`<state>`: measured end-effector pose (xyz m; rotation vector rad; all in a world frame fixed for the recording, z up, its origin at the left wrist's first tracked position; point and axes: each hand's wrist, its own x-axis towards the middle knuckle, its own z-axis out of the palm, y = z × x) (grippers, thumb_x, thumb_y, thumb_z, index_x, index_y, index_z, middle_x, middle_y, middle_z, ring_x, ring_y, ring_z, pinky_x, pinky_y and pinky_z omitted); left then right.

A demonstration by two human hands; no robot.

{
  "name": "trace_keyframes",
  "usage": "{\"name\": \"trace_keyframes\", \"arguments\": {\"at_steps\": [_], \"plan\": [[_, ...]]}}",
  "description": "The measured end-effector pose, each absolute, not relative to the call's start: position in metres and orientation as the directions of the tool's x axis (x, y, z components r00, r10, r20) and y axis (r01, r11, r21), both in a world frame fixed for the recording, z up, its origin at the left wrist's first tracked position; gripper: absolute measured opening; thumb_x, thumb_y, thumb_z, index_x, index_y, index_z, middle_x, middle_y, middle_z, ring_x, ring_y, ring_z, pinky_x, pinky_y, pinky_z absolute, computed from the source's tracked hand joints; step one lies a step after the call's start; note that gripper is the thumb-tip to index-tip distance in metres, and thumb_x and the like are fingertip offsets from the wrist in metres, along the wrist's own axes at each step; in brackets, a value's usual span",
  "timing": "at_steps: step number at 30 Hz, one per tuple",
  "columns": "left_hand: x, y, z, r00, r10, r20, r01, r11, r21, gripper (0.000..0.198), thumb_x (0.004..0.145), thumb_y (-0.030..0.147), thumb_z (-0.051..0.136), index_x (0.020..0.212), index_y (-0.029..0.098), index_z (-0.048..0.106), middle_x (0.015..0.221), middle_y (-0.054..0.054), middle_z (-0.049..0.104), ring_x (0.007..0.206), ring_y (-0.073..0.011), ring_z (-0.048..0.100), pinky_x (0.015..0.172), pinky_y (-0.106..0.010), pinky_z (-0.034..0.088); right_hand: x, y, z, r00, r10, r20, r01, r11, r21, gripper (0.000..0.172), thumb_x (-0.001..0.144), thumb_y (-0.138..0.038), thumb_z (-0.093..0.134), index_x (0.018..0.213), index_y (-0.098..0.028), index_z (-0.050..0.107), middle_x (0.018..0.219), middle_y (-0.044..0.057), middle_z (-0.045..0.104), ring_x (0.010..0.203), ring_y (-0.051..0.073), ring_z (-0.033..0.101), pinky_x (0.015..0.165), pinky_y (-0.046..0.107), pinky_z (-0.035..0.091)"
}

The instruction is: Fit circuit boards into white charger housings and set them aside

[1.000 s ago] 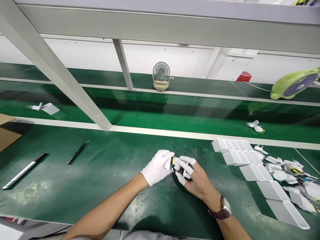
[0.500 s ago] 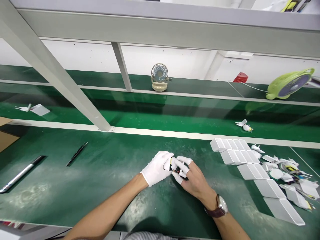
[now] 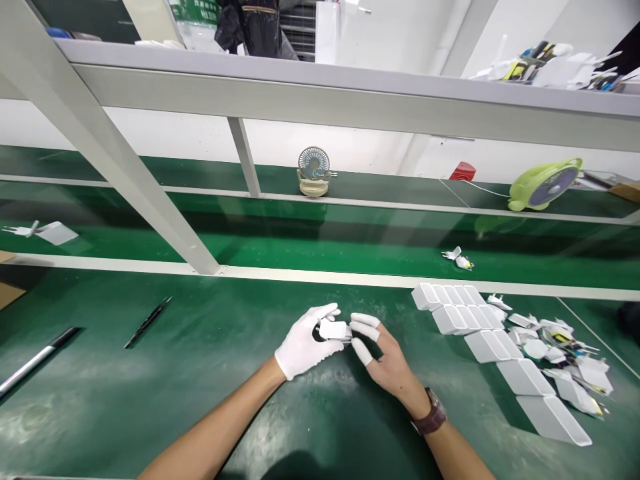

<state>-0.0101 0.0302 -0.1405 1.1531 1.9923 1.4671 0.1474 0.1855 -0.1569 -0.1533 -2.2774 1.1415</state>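
Left grip [image 3: 304, 345]: gloved, clamped on white adapter [image 3: 333, 329] above bench [image 3: 210, 373], near side, middle. Right grip [image 3: 389, 360]: fingertips at adapter's right end; cannot tell whether clamped or just touching. On bench at right, stepped rows of white cases [image 3: 493, 345] beside heap of parts [image 3: 556, 357]. At left, black tool [image 3: 149, 323]; farther left and nearer, silver-black rod [image 3: 37, 363].

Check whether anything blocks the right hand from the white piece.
Nothing visible does. The left hand holds the white piece, and the right hand has its fingertips at the piece's end; contact is unclear.
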Motion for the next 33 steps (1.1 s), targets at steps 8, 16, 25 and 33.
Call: {"name": "trace_keyframes", "arguments": {"at_steps": [8,16,25,33], "plan": [[-0.012,0.025,-0.134,-0.622,0.778,0.083,0.282,0.124,0.951,0.06,0.079,0.023,0.071,0.136,0.022,0.052,0.103,-0.003,0.067,0.092,-0.0185,0.065,0.093,-0.039,0.054,0.145,0.18,-0.163,-0.834,0.061,0.549,-0.245,0.85,-0.467,0.053,0.095,-0.011,0.058,0.144,-0.03,0.049,0.133,0.012,0.057,0.122,0.024,0.059,0.101,0.044,0.055],[-0.013,0.023,-0.142,-0.581,0.806,0.108,0.166,-0.012,0.986,0.063,0.083,0.032,0.072,0.141,0.022,0.048,0.111,-0.006,0.065,0.099,-0.0209,0.063,0.095,-0.04,0.051,0.143,0.184,-0.17,-0.835,-0.063,0.546,-0.287,0.897,-0.335,0.05,0.096,-0.014,0.056,0.145,-0.026,0.048,0.141,0.016,0.053,0.122,0.025,0.061,0.096,0.039,0.06],[-0.027,0.016,-0.145,-0.686,0.661,0.304,0.192,-0.239,0.952,0.064,0.09,0.048,0.063,0.144,0.019,0.044,0.13,-0.015,0.058,0.119,-0.0286,0.057,0.099,-0.044,0.046,0.138,0.183,-0.137,-0.692,0.002,0.722,-0.299,0.91,-0.288,0.06,0.088,-0.009,0.065,0.144,-0.026,0.049,0.133,0.015,0.059,0.115,0.025,0.065,0.09,0.036,0.061],[-0.016,0.017,-0.134,-0.602,0.774,0.197,0.286,-0.022,0.958,0.065,0.082,0.031,0.073,0.141,0.023,0.048,0.126,-0.01,0.062,0.1,-0.021,0.061,0.098,-0.044,0.05,0.137,0.166,-0.175,-0.873,0.012,0.488,-0.217,0.886,-0.409,0.048,0.094,-0.013,0.058,0.14,-0.024,0.053,0.129,0.016,0.061,0.113,0.027,0.065,0.093,0.042,0.06]]}}
